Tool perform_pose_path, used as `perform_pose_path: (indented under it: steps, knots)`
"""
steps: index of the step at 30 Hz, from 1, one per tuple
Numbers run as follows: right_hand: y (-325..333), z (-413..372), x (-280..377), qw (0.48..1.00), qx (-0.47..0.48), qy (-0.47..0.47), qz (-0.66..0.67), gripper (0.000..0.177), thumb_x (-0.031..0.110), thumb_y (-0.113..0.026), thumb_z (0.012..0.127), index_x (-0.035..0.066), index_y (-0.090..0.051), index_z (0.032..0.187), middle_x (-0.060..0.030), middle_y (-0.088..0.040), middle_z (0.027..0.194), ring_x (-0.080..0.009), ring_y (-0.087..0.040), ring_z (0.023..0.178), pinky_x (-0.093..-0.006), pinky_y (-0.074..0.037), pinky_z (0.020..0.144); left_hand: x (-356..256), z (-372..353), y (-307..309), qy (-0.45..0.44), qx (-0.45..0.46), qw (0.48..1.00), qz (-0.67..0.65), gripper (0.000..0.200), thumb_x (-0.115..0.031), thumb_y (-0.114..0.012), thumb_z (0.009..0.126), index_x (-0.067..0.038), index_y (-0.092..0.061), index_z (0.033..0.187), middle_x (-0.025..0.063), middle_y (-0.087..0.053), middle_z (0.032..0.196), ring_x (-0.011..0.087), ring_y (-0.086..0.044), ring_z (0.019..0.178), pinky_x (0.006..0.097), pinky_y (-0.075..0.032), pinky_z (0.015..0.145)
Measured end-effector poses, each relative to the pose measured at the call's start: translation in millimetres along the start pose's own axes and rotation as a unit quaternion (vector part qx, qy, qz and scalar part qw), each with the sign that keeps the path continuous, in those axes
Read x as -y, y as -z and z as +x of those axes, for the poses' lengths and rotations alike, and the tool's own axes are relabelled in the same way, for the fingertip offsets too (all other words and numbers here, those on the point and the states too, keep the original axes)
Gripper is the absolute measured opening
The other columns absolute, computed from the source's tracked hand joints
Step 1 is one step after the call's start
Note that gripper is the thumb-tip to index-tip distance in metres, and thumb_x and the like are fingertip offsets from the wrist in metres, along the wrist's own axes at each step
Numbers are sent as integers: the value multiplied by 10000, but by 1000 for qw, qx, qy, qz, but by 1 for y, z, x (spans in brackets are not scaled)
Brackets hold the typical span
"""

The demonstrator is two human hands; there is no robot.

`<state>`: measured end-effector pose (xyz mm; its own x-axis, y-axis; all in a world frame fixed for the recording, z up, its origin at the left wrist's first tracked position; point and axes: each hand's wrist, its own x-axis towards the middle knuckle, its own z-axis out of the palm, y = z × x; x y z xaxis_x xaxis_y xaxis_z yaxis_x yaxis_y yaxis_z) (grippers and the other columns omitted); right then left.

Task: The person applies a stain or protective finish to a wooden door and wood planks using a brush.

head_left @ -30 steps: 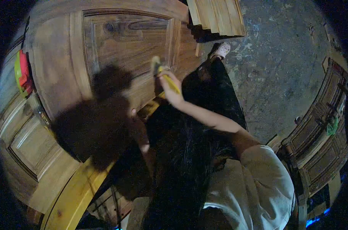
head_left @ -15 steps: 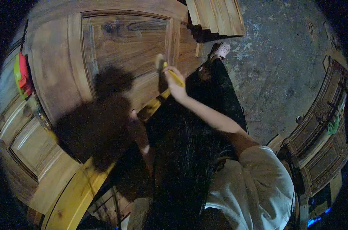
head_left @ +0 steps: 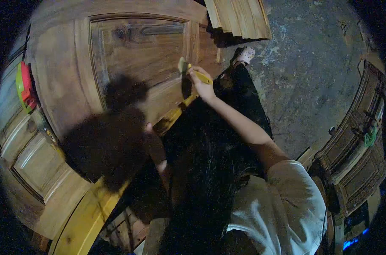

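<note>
My right hand (head_left: pixel 202 85) is closed round the yellow handle of a brush (head_left: pixel 207 79). Its pale bristles (head_left: pixel 182 64) are over the lower right of a recessed panel in a brown wooden door (head_left: pixel 80 63). In deep shadow at the door's near edge is my left hand (head_left: pixel 150 132); a fingertip catches the light, but the other fingers are too dark to make out. A yellow wooden beam (head_left: pixel 86 212) runs under the near side of the door.
A second panelled door (head_left: pixel 40 159) is at the left, with a red and green object (head_left: pixel 26 87) beside it. Stacked wooden boards (head_left: pixel 239 19) stand at the top. Carved panels (head_left: pixel 354 153) with a green item (head_left: pixel 370 137) are at the right, across the worn floor (head_left: pixel 303 85).
My right hand and the brush have moved a little to the right along the door. My left hand has stayed in nearly the same place.
</note>
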<state>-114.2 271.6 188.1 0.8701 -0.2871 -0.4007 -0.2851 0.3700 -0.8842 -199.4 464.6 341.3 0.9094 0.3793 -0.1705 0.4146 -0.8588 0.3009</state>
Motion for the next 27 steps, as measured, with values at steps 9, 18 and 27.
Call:
perform_pose_path:
  steps: [9, 18, 27]
  knots:
    - [-63, -55, 125, 985, 163, -15, 49, 88, 79, -570, 849, 20, -601, 906, -75, -611, 836, -166, -575, 762, -274, -464, 701, 5, -3, 3, 33, 26, 999, -30, 359, -311, -472, 947, 7, -619, 1026, 150, -650, 972, 249, -594, 888, 343, -454, 789]
    - [-34, -10, 43, 998, -47, 33, -23, 101, 110, -557, 881, 49, -596, 952, -12, -600, 798, -94, -546, 736, -235, -441, 666, 15, 4, 10, 74, 141, 968, -194, 337, -298, -478, 945, -5, -623, 1029, 142, -649, 978, 227, -597, 888, 335, -458, 772]
    - [-67, -38, 130, 990, 92, 100, 42, 84, 70, -582, 851, 25, -612, 914, -66, -619, 884, -129, -571, 852, -265, -445, 768, 63, -12, -13, -215, 14, 926, 309, 258, -171, -453, 941, -33, -574, 1122, 110, -629, 1047, 247, -603, 910, 335, -460, 788]
